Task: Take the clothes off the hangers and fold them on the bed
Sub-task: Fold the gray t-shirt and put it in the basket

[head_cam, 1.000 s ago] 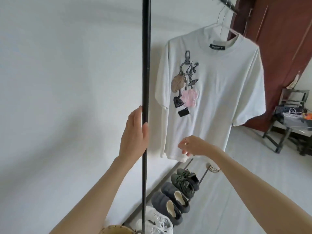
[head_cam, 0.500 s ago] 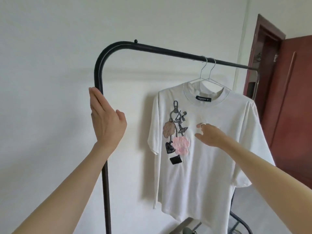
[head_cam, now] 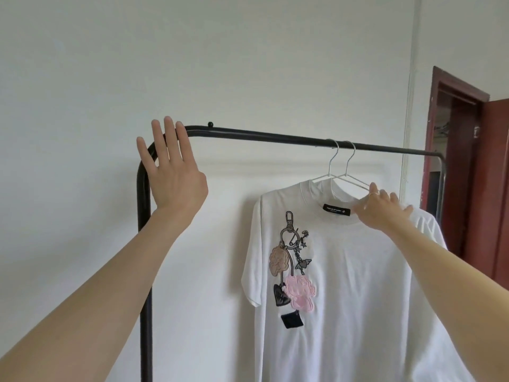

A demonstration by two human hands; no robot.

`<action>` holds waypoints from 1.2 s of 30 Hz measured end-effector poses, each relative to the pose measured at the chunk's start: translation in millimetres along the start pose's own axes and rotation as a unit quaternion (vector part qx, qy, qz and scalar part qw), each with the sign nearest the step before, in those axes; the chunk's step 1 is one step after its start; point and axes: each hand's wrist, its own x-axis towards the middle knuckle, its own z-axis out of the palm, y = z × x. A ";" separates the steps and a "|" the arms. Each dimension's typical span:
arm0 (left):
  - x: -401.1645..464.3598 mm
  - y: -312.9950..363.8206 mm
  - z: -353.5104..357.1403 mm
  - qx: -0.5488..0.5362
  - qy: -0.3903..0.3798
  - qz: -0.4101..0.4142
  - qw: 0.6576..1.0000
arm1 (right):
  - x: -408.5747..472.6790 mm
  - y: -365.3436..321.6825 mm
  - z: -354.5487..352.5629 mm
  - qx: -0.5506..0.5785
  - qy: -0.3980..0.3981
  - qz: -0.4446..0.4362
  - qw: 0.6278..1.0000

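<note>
White T-shirt (head_cam: 358, 285) hangs on wire hangers (head_cam: 334, 172) near the black rack's (head_cam: 248, 134) right end, bare rail stretching leftward. The right hand (head_cam: 381, 206), risen from chest level, pinches the collar. The left hand (head_cam: 172, 169), fingers straight, has climbed to the rack's rounded corner.

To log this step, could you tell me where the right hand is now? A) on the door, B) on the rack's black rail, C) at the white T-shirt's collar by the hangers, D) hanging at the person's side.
C: the right hand reaches the collar of the white T-shirt below the wire hangers.
</note>
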 end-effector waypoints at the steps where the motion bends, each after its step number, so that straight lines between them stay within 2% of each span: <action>1: -3.3 -1.7 0.8 0.003 0.005 0.005 1.000 | 1.1 3.3 1.4 -0.007 -0.008 0.014 1.000; 4: -1.5 -4.7 4.1 0.002 0.025 0.016 1.000 | 12.9 -1.1 0.3 -0.013 0.017 0.023 0.999; 8: 1.8 -4.1 7.0 0.000 0.029 0.014 0.999 | 13.6 -13.4 1.9 0.040 0.068 -0.015 0.997; 13: -1.0 -4.1 7.1 -0.001 0.026 0.014 1.000 | 3.2 -28.5 -1.1 0.067 0.128 0.023 0.989; 18: -0.8 -7.5 4.0 -0.014 0.028 0.023 0.999 | -8.1 -43.7 -21.3 0.104 0.206 -0.007 0.973; 23: -11.9 -12.8 -0.8 -0.036 0.021 0.051 0.998 | -36.2 -40.6 -11.5 0.135 0.177 -0.029 0.975; 30: -43.9 -14.1 -6.7 -0.111 -0.019 0.074 0.991 | -100.5 -18.4 -9.9 0.067 0.148 -0.042 0.986; 32: -62.1 -11.6 -8.6 -0.164 -0.045 0.085 0.982 | -130.6 -13.9 -12.8 0.039 0.147 -0.048 0.987; 36: -111.5 -0.8 -18.1 -0.292 -0.129 0.136 0.938 | -207.9 2.7 -22.9 -0.051 0.162 -0.009 0.985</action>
